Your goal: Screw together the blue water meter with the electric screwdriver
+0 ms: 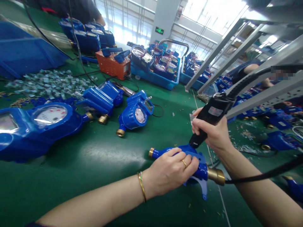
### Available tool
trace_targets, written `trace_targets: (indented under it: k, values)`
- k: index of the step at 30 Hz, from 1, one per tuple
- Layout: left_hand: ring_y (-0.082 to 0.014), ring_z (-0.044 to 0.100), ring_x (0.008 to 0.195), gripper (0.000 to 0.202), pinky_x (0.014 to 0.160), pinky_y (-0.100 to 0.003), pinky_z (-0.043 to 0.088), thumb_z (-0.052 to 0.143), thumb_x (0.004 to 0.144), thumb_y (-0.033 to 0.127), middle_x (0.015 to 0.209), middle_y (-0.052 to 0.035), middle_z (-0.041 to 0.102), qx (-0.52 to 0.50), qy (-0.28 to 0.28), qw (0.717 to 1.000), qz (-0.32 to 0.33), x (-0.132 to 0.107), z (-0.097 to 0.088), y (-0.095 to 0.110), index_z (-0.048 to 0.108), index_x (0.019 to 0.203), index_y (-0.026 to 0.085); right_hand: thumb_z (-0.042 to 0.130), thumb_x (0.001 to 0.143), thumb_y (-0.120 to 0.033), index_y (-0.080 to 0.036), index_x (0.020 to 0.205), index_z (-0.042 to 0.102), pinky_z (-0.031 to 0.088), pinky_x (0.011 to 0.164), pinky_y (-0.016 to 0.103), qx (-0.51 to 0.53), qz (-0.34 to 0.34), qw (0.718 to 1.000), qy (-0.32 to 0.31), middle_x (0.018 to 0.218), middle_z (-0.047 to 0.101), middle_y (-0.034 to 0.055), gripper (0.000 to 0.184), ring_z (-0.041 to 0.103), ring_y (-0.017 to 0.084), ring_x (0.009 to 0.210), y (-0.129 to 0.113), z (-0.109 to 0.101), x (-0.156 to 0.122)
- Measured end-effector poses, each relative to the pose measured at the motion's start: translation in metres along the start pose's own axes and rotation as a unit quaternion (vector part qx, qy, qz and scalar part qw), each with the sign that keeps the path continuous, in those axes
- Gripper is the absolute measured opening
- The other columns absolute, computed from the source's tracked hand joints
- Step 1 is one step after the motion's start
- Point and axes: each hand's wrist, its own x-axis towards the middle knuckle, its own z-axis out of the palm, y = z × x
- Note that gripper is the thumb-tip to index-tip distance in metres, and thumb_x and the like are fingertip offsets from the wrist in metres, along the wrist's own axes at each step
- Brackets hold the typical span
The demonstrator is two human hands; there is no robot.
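Observation:
My right hand [214, 129] is wrapped round a black electric screwdriver [210, 110] with a cable at its upper end. Its lower tip meets the blue body of a water meter [202, 168] lying on the green bench. Over that meter my left hand [174, 168] is closed, fingers curled on its blue casing and hiding much of it. One brass end shows at the meter's left and a wider brass fitting at its right. A blue bracket-like part sticks out below. Another water meter [136, 113] with a round white dial stands to the upper left, apart from my hands.
More blue meters [53, 126] lie at the left beside a pile of small clear pieces [50, 83]. An orange box [113, 64] and a blue crate [163, 80] of meters stand behind. Grey metal posts [220, 55] rise at the right, with a co-worker's arm [251, 71] beyond.

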Motion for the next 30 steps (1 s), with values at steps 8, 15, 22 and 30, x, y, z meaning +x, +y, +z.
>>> trace_targets:
  k: [8, 15, 22, 30]
  values:
    - [-0.0190, 0.066, 0.091, 0.025, 0.092, -0.035, 0.052, 0.045, 0.103, 0.016, 0.106, -0.0061, 0.072, -0.010, -0.024, 1.000, -0.006, 0.000, -0.004, 0.000, 0.054, 0.125, 0.009, 0.081, 0.069, -0.035, -0.017, 0.082, 0.061, 0.046, 0.046, 0.025, -0.098, 0.030, 0.994, 0.028, 0.053, 0.060, -0.0027, 0.030, 0.054, 0.012, 0.044, -0.021, 0.014, 0.004]
    - [-0.0212, 0.068, 0.097, 0.034, 0.098, -0.037, 0.051, 0.051, 0.098, 0.014, 0.115, -0.0056, 0.074, -0.030, -0.032, 0.999, -0.022, 0.001, -0.004, -0.003, 0.050, 0.132, 0.011, 0.083, 0.067, -0.040, -0.018, 0.087, 0.061, 0.043, 0.045, 0.023, 0.005, 0.048, 0.999, 0.015, 0.051, 0.057, -0.0052, 0.037, 0.049, 0.010, 0.041, -0.008, 0.012, 0.010]
    - [-0.0232, 0.069, 0.100, 0.043, 0.100, -0.038, 0.051, 0.059, 0.091, 0.014, 0.115, -0.0068, 0.075, -0.026, -0.026, 0.999, -0.023, 0.001, -0.003, -0.004, 0.050, 0.133, 0.012, 0.081, 0.065, -0.041, -0.019, 0.071, 0.055, 0.039, 0.042, 0.024, -0.024, 0.037, 0.999, 0.031, 0.048, 0.053, -0.0048, 0.034, 0.045, 0.009, 0.039, -0.012, 0.021, 0.012]
    - [-0.0211, 0.068, 0.093, 0.028, 0.093, -0.036, 0.053, 0.055, 0.098, 0.015, 0.105, -0.0060, 0.074, -0.026, -0.054, 0.998, -0.026, 0.004, -0.009, -0.001, 0.051, 0.126, 0.012, 0.079, 0.070, -0.042, -0.019, 0.076, 0.058, 0.040, 0.045, 0.025, -0.060, 0.029, 0.996, 0.064, 0.050, 0.054, -0.0041, 0.032, 0.047, 0.010, 0.041, -0.006, 0.018, 0.006]
